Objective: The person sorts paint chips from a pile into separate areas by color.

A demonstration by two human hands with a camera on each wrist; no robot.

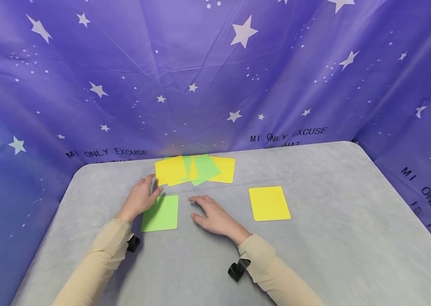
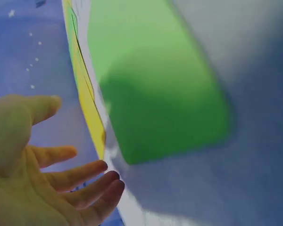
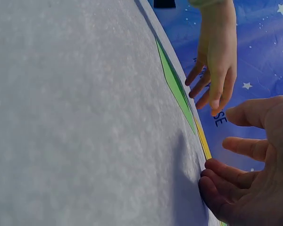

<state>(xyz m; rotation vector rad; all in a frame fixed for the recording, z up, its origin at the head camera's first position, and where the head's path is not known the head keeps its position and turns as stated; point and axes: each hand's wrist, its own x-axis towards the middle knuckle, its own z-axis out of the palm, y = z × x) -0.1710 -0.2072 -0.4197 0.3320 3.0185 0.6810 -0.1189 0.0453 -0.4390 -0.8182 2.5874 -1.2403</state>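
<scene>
A green square card (image 1: 160, 213) lies flat on the grey table, partly under the shadow of my left hand (image 1: 140, 196). That hand hovers over its upper left corner, fingers loosely spread and holding nothing; the left wrist view shows a gap between the fingers and the green card (image 2: 155, 94). My right hand (image 1: 215, 216) is to the right of the green card, thumb and fingers apart, with nothing between them. A single yellow card (image 1: 269, 203) lies farther right. Behind both hands, yellow cards (image 1: 170, 169) and green cards (image 1: 205, 168) overlap in a row.
The grey table (image 1: 334, 246) has rounded back corners. A purple curtain (image 1: 200, 55) with white stars and printed lettering hangs behind it and at both sides. The overlapping cards lie near the table's back edge. Each wrist wears a black camera.
</scene>
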